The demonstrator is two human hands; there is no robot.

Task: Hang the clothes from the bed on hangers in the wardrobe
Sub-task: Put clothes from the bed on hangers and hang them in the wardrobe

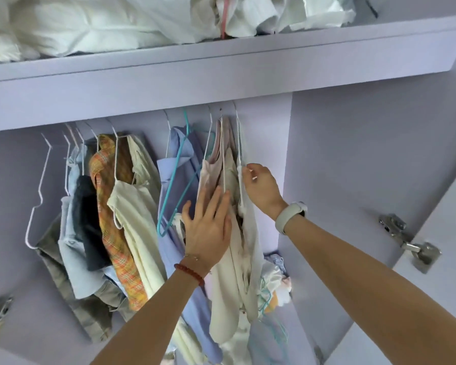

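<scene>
White bedding (95, 25) piled on top shelf (221, 64), metal door hinge (408, 241)

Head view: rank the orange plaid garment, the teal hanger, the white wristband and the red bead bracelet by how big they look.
1. Orange plaid garment
2. Teal hanger
3. White wristband
4. Red bead bracelet

The last two look close; both sit nearer the camera than the clothes, so true sizes stay unsure.

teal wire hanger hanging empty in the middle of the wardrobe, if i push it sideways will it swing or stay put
The thin teal wire hanger would probably swing easily: it carries no garment and looks light. It already hangs tilted against the light blue shirt, so a push may tangle it in the cloth. Its thin wire likely flexes a little rather than staying rigid.
</scene>
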